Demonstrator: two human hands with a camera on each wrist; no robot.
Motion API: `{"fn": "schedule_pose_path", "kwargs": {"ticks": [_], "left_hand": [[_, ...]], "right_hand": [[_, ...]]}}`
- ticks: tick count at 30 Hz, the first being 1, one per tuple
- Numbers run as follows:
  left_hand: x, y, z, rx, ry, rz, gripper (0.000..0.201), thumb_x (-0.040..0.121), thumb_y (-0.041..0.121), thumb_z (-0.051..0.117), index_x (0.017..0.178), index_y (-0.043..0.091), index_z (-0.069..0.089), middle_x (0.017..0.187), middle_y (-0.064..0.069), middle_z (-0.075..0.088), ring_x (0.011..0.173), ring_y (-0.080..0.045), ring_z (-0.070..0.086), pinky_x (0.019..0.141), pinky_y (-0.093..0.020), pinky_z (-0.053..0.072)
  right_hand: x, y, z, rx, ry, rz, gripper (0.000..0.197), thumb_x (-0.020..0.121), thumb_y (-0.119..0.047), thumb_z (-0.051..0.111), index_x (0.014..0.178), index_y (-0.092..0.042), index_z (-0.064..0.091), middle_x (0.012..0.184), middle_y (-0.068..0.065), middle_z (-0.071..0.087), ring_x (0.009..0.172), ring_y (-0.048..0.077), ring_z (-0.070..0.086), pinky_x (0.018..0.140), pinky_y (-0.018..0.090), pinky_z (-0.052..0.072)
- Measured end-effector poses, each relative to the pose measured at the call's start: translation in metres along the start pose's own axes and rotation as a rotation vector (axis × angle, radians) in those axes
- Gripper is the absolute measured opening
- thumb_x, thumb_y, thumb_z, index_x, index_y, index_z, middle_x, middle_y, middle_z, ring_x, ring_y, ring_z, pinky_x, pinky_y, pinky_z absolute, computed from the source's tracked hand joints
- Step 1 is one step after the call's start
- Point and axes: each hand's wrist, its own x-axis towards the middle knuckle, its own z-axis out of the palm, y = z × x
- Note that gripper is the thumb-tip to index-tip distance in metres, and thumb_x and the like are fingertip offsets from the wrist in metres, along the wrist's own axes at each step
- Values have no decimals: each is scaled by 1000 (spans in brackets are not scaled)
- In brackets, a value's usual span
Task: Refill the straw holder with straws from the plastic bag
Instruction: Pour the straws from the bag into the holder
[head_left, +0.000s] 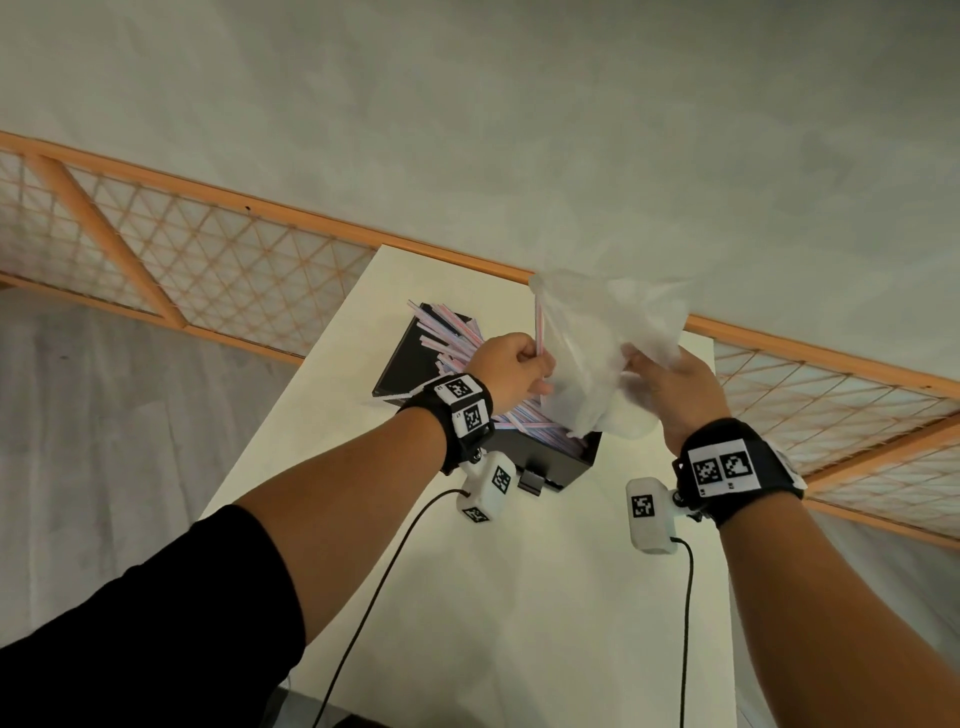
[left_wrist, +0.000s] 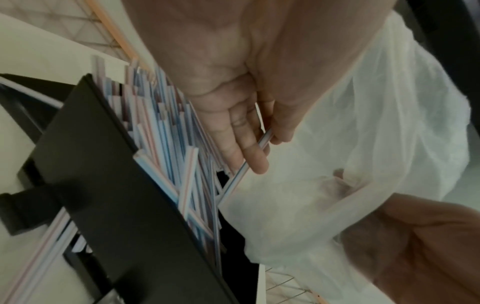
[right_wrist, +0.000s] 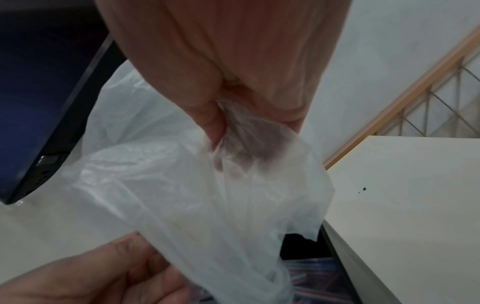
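Observation:
A black straw holder (head_left: 545, 460) stands open on the white table (head_left: 519, 597), packed with several striped straws (head_left: 449, 332). Just above it, my left hand (head_left: 535, 366) grips one striped straw (head_left: 538, 322) upright beside the bag. In the left wrist view the fingers (left_wrist: 241, 133) curl round that straw (left_wrist: 233, 183) over the holder (left_wrist: 103, 164). My right hand (head_left: 636, 364) pinches the crumpled clear plastic bag (head_left: 597, 338) and holds it up over the holder's near right corner. The right wrist view shows that hand (right_wrist: 221, 123) bunching the bag (right_wrist: 207, 195).
A wooden lattice railing (head_left: 208, 249) runs behind the table's far edge. Two black camera cables (head_left: 688, 623) trail over the near half of the table. The holder's raised lid (head_left: 410, 358) stands at its far left. Grey floor (head_left: 104, 441) lies to the left.

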Motion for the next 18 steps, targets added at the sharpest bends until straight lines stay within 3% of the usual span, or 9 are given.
{"fn": "schedule_pose_path", "kwargs": {"ticks": [2, 5, 9, 15, 18], "left_hand": [[1, -4, 4, -17, -5, -33, 15, 101, 17, 63, 105, 4, 70, 107, -17, 75, 88, -24, 78, 84, -33, 63], [1, -9, 10, -8, -6, -40, 19, 100, 23, 65, 104, 6, 71, 101, -13, 78, 90, -24, 78, 92, -43, 61], [-2, -7, 9, -60, 47, -12, 21, 101, 23, 64, 105, 4, 73, 97, -10, 78, 88, -18, 78, 92, -39, 61], [1, 3, -3, -59, 182, 50, 12, 103, 18, 61, 103, 10, 70, 93, -4, 73, 80, -15, 78, 86, -39, 63], [5, 5, -19, -25, 271, 10, 15, 104, 16, 56, 108, 11, 70, 98, -3, 72, 83, -15, 77, 82, -34, 64]], "right_hand": [[0, 1, -4, -7, -1, -4, 14, 92, -10, 69, 85, -22, 72, 90, 5, 76, 89, 24, 68, 93, 44, 54], [-2, 2, -10, 81, -1, 28, 15, 93, -4, 65, 96, -17, 70, 95, 5, 72, 86, 25, 65, 93, 42, 54], [-3, 1, -20, 237, 37, 62, 13, 92, -9, 66, 102, -15, 72, 102, 7, 73, 85, 25, 69, 81, 39, 56], [-2, -5, -35, 325, 159, 52, 13, 95, -15, 65, 105, -18, 74, 109, 5, 77, 96, 25, 72, 85, 42, 59], [0, -10, -48, 387, 260, 57, 26, 95, -14, 65, 121, -7, 68, 115, 13, 75, 95, 26, 72, 85, 42, 61]]}}
